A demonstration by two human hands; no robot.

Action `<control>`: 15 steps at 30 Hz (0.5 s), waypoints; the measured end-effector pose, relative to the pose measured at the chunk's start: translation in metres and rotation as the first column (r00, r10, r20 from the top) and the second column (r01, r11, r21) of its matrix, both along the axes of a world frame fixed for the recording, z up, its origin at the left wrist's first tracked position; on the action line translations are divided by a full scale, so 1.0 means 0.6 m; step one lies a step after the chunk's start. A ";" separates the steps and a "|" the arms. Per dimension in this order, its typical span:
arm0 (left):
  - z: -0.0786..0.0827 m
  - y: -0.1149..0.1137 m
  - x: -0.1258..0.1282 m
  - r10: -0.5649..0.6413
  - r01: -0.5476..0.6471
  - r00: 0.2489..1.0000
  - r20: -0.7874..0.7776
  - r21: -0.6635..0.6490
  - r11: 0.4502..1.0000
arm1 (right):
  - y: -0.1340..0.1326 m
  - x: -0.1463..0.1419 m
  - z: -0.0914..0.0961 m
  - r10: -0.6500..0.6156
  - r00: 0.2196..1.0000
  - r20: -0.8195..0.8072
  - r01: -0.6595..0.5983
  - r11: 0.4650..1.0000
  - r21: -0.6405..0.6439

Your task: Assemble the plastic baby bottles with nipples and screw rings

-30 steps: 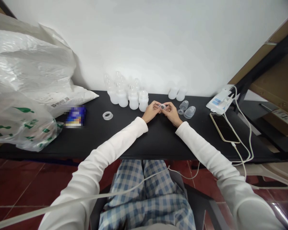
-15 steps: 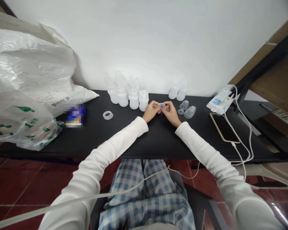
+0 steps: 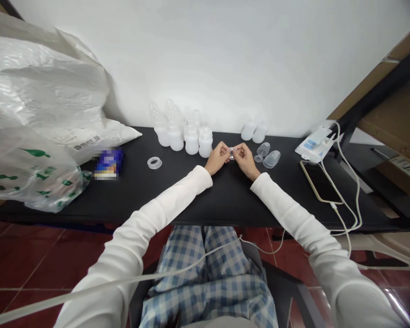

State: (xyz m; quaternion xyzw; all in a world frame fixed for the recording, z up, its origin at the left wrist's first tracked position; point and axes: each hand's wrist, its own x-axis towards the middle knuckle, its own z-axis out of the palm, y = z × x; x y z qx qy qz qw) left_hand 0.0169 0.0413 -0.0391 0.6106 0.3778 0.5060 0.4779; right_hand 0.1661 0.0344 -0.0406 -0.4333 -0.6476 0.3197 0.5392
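Between the fingertips of both hands is a small translucent bottle ring, with something clear in its middle. My left hand pinches its left edge and my right hand pinches the right edge. Just beyond the left hand stand several white baby bottles with clear tops. To the right of my right hand lie two clear bottle caps and a small clear nipple. Another translucent bottle ring rests flat on the black table, left of the hands.
Two white bottles without tops stand against the wall. Plastic bags and a blue packet occupy the left side. A phone with a white cable and a white-and-blue box lie on the right of the table.
The ring between my fingers has been tilted, and my right fingers have shifted over its middle. Everything else stays put, with a slight shift of the view.
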 end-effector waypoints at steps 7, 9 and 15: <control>-0.004 0.009 0.002 -0.031 0.036 0.997 0.068 -0.068 0.997 | 0.001 0.011 0.001 -0.013 0.999 0.035 0.014 0.999 -0.029; -0.005 0.010 0.002 -0.032 0.039 0.995 0.096 -0.070 0.997 | 0.003 0.016 0.002 0.036 0.999 0.024 -0.034 0.998 -0.049; -0.006 0.009 0.003 0.005 -0.002 0.998 0.056 -0.058 0.998 | 0.006 0.016 0.002 0.059 0.998 0.023 -0.058 0.997 -0.053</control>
